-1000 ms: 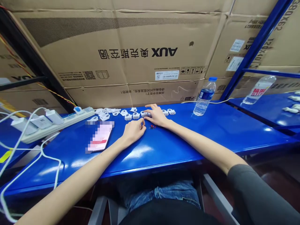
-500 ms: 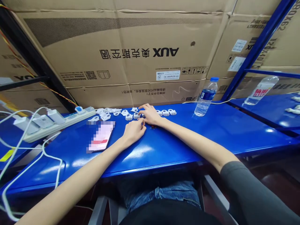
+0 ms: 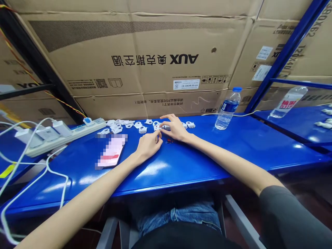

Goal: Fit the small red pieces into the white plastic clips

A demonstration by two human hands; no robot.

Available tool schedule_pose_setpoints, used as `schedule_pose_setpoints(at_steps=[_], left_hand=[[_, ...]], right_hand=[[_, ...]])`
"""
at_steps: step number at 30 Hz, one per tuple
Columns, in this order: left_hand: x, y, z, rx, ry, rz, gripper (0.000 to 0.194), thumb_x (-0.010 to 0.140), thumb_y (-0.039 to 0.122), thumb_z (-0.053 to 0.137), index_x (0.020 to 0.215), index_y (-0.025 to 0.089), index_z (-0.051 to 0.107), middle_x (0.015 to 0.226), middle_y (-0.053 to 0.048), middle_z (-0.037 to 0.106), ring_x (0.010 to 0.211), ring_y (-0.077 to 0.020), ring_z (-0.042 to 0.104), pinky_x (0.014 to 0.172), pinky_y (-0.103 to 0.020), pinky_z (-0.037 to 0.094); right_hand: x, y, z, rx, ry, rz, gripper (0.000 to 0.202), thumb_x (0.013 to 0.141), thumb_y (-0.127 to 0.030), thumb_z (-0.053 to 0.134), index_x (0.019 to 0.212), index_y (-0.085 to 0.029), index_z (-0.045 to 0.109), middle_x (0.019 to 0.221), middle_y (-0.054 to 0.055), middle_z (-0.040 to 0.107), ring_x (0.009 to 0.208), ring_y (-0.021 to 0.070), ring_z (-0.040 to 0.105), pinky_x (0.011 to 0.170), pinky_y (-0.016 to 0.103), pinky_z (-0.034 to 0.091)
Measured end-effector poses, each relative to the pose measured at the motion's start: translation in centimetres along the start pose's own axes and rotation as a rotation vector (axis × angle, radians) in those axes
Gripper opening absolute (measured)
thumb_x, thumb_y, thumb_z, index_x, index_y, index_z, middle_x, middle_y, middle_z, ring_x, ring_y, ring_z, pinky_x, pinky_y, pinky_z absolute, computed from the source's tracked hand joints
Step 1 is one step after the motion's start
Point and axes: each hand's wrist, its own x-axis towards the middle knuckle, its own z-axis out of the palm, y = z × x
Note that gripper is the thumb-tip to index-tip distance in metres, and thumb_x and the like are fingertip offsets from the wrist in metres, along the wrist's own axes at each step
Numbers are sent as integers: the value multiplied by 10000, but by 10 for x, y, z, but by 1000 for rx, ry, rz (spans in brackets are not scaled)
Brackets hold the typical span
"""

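Several small white plastic pieces (image 3: 142,129) lie in a loose row along the back of the blue table (image 3: 197,155). My left hand (image 3: 149,144) rests on the table with its fingers curled in a pinch, its fingertips against a white piece (image 3: 156,125); whatever is in the pinch is too small to name. My right hand (image 3: 175,128) is beside it, fingers apart, reaching over the row and partly covering other white pieces. Between the hands, near the right wrist, are tiny red parts (image 3: 169,141).
A phone (image 3: 112,152) lies left of my hands. Further left, a power strip (image 3: 49,140) holds chargers and white cables. A water bottle (image 3: 228,109) stands at the right, another bottle (image 3: 289,102) leans beyond the blue post. Large cardboard (image 3: 155,38) backs the table.
My right hand has moved to the right, with fingers spread, uncovering the tiny red parts and a white piece by the left fingertips. My left hand has hardly moved.
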Motion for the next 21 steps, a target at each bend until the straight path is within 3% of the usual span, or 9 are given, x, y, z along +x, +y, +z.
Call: schedule_pose_setpoints(at_steps=[10,21], left_hand=[[1,-4,2,-258,223,59,111,889,242,533,960,210,611,567,75,490,530,-130,501,625,-256,363],[3,0,5,-415,177,19,121,872,284,553,965,217,593,530,101,445,494,-119,451,587,-251,343]], right_hand=[[-46,-12,-52,-117,0,-67,131,988,-312,668,1054,-274,774,1427,92,647,1332,306,532,1121,557,436],[-42,-23,-56,-111,10,-75,163,1002,-303,641,1091,-295,778,1438,72,646,1357,306,521,1141,574,431]])
